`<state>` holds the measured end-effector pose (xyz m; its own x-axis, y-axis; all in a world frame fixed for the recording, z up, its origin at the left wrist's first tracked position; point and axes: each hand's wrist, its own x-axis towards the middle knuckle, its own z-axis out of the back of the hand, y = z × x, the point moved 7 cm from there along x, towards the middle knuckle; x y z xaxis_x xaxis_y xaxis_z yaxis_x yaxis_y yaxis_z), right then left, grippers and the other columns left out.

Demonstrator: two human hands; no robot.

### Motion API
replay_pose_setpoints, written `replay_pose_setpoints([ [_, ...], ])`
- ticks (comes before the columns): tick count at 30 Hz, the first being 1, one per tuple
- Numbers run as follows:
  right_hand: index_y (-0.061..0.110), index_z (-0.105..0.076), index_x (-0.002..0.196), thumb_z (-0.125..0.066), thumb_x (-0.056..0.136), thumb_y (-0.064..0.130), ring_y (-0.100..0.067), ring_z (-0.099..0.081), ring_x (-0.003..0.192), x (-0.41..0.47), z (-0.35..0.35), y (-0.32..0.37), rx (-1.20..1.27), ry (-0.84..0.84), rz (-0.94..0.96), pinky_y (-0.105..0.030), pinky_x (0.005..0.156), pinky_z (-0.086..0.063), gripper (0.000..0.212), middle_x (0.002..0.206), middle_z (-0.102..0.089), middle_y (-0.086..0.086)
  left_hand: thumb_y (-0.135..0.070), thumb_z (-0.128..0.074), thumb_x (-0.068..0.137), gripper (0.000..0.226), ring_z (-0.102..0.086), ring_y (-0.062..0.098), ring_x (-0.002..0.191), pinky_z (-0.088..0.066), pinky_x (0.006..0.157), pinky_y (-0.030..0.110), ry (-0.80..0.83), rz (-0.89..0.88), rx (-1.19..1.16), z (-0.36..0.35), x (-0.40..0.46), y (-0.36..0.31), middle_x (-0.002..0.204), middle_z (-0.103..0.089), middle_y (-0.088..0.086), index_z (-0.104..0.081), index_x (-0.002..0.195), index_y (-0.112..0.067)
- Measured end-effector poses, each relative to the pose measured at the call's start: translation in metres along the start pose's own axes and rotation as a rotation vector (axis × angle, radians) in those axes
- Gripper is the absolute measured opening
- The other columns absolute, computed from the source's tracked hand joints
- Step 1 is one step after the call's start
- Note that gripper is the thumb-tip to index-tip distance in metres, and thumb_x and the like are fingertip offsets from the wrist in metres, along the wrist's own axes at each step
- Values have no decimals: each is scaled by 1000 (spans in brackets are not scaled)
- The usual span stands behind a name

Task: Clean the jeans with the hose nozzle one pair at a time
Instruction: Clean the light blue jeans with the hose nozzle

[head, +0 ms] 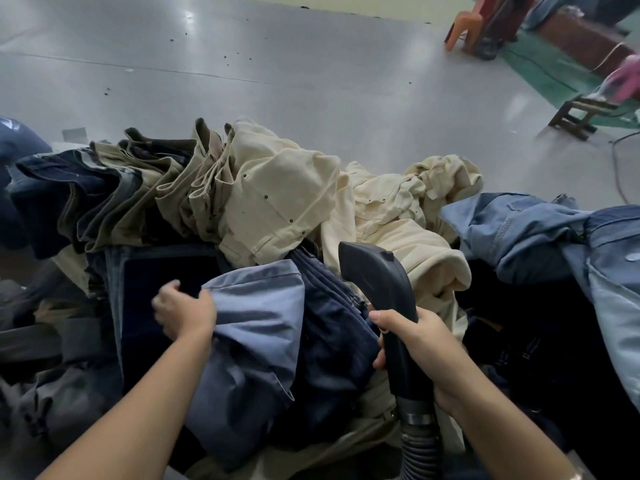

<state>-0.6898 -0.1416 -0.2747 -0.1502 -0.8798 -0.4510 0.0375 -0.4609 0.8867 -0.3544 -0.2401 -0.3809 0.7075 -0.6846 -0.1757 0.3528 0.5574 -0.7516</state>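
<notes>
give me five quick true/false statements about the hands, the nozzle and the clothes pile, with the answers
1. The right hand grips the black hose nozzle. True.
2. The left hand holds a cream garment. False: it holds the grey-blue pair.
3. The nozzle tip is pressed flat onto light blue denim. False: the tip stands raised near the cream trousers.
4. A ribbed hose runs from the nozzle's lower end. True.
5. The orange plastic chair lies on top of the pile. False: it stands on the floor far behind.
</notes>
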Motion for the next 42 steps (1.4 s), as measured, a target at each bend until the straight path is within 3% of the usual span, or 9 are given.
replay_pose_setpoints([
  [4,2,-60,86,-68,86,16,-22,-61,45,0,0,-1,-5,-4,-19,-22,42,-45,16,55,-58,-9,-41,-60,85,42,-56,36,104,-47,83,46,95,-900,191,-18,-64,-82,116,-59,13,-62,112,-9],
  [8,3,-59,81,-68,86,16,-20,-61,45,-3,-1,0,-17,10,-23,-21,42,-45,16,55,-58,-8,-82,-52,68,92,-53,25,118,-46,89,40,661,-675,758,-88,-115,-38,132,-50,1,-41,132,-17],
  [10,3,-60,84,-68,85,17,-21,-62,46,-4,-1,1,-18,17,-13,-22,43,-46,17,55,-59,-7,-58,-57,83,56,-57,28,110,-46,80,38,671,-638,897,-97,-117,-18,124,-55,4,-41,118,-18],
  [13,-2,-62,95,-70,82,19,-23,-62,47,-6,1,6,30,17,22,-25,45,-48,26,55,-59,-8,-16,-46,93,6,-61,32,92,-43,71,34,671,-589,517,-92,-109,-35,94,-64,10,-43,88,-19],
  [20,4,-71,78,-77,52,39,-26,-61,44,-25,27,47,208,-17,210,-30,43,-50,44,53,-58,-11,-9,-55,91,23,-61,4,77,-50,69,17,790,-389,-810,-13,-78,-133,82,-68,-6,-66,85,-28],
  [23,6,-71,77,-74,55,41,-26,-61,45,-30,29,56,253,21,251,-34,44,-52,41,57,-57,-8,-9,-55,94,19,-58,4,77,-49,75,29,421,-521,-534,6,-54,-127,85,-65,-4,-62,97,-27],
  [26,3,-68,81,-77,60,36,-25,-59,44,-24,25,44,153,-13,192,-30,42,-48,39,53,-57,-12,-18,-63,87,48,-45,33,116,-35,97,47,23,-571,207,6,-33,-93,128,-49,14,-51,133,-18],
  [34,4,-56,71,-65,85,11,-26,-55,39,-1,-15,-15,9,110,-79,-28,45,-46,18,50,-52,-11,-40,-55,91,16,-59,21,92,-51,82,36,709,-520,548,-72,-63,-22,102,-65,1,-54,88,-24],
  [42,3,-54,71,-65,85,10,-25,-55,38,5,-22,-19,-46,86,-65,-28,45,-45,19,50,-51,-9,-81,-48,72,75,-52,21,117,-40,91,39,526,-611,1107,-89,-85,23,121,-55,-1,-43,116,-21],
])
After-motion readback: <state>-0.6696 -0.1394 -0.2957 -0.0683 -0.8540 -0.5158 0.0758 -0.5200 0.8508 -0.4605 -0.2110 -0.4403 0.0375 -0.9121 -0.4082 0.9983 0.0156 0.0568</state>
